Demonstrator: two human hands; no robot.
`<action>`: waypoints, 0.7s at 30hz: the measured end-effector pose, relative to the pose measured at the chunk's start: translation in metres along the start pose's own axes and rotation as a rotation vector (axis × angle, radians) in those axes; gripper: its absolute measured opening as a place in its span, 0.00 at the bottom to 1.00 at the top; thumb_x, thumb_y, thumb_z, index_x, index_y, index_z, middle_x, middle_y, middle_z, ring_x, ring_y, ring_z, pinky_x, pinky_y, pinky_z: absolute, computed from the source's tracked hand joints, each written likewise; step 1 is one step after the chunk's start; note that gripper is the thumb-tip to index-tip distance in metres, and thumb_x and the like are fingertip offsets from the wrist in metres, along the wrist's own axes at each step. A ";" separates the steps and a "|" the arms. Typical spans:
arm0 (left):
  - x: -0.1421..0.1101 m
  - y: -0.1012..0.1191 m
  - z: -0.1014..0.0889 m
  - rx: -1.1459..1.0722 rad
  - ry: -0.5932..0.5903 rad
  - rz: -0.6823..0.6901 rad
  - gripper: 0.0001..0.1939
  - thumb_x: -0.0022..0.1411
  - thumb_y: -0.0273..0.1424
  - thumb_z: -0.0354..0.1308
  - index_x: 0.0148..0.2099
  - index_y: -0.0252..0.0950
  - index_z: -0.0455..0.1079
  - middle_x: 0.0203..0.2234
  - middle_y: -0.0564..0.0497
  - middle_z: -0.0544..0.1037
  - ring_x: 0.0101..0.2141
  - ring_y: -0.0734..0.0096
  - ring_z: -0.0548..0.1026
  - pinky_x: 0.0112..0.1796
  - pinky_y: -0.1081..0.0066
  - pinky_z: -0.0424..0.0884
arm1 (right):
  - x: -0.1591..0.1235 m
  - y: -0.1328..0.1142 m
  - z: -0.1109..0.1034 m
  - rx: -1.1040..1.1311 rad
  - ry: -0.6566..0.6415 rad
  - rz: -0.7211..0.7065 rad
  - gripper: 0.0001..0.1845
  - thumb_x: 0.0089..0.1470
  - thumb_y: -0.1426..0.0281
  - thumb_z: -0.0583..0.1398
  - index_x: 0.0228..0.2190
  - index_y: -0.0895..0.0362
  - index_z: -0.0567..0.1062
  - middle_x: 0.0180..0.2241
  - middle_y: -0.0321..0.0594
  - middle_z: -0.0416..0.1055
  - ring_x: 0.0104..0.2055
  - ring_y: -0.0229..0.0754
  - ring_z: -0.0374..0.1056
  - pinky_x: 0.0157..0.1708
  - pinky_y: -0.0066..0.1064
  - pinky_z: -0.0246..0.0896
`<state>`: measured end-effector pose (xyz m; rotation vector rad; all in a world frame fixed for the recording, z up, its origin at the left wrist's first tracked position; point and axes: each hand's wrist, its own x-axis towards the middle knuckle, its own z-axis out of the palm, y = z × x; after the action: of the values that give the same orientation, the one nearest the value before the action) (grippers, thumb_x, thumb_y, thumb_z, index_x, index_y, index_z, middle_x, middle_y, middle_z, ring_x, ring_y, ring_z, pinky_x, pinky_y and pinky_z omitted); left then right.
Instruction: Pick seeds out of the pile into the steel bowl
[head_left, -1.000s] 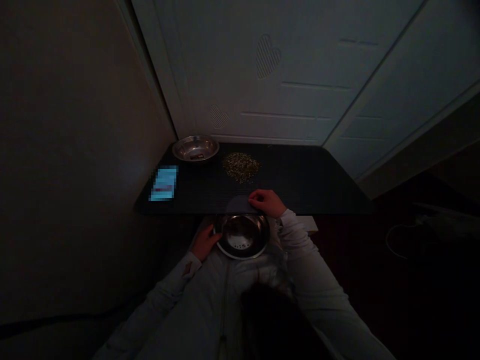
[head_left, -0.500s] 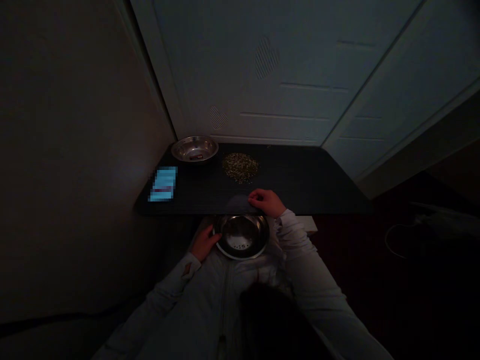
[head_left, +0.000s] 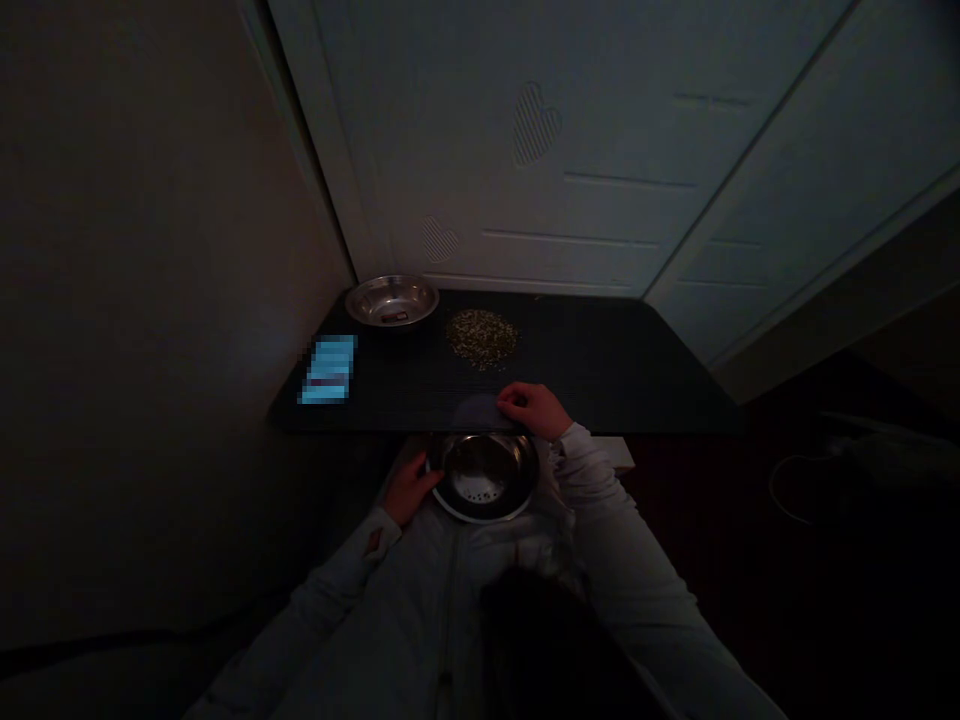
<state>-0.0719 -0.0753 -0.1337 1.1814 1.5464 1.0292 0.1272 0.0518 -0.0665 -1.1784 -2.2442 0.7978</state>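
Observation:
A shiny metal bowl [head_left: 484, 500] rests in my lap at the table's front edge, with a few small bits in its bottom. My left hand [head_left: 409, 487] grips its left rim, thumb over the inside. Just above the front of the dark table [head_left: 600, 360], my right hand [head_left: 534, 408] has its fingertips pinched together; whatever they hold, if anything, is too small to make out. Beyond that hand lies a flat pile of mixed grains or seeds [head_left: 481, 338], with loose ones at its near edge.
Another metal bowl [head_left: 392, 300], with a label inside, stands at the table's back left. In front of it lies a lit, blurred phone [head_left: 328, 370]. A white panel with heart patterns [head_left: 535, 125] rises behind the table, and a wall [head_left: 187, 300] borders the left.
The view has tilted very slightly, so everything sits a little lower. Both hands keep nearly the same place and pose.

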 end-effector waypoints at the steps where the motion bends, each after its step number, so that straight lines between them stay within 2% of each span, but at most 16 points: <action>1: 0.000 -0.001 0.000 -0.001 -0.003 -0.002 0.21 0.44 0.33 0.54 0.43 0.32 0.67 0.40 0.47 0.73 0.42 0.59 0.68 0.45 0.63 0.59 | 0.000 0.000 0.000 0.000 0.000 0.000 0.11 0.42 0.64 0.56 0.26 0.57 0.72 0.21 0.33 0.68 0.23 0.30 0.60 0.25 0.23 0.52; 13: 0.000 -0.001 0.001 -0.010 -0.006 -0.016 0.24 0.44 0.33 0.53 0.46 0.29 0.64 0.44 0.45 0.71 0.45 0.59 0.66 0.46 0.63 0.58 | 0.001 0.003 0.001 -0.019 0.022 -0.022 0.11 0.43 0.63 0.55 0.26 0.57 0.72 0.22 0.34 0.68 0.23 0.31 0.60 0.26 0.24 0.52; 21: 0.000 0.001 0.000 -0.016 -0.013 -0.003 0.23 0.44 0.33 0.53 0.44 0.30 0.66 0.42 0.46 0.73 0.43 0.60 0.67 0.45 0.64 0.59 | 0.001 0.004 0.002 0.007 0.011 -0.004 0.11 0.42 0.63 0.55 0.27 0.57 0.71 0.22 0.33 0.69 0.23 0.31 0.61 0.27 0.24 0.52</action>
<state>-0.0717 -0.0751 -0.1327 1.1723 1.5264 1.0287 0.1276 0.0542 -0.0704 -1.1713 -2.2327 0.7952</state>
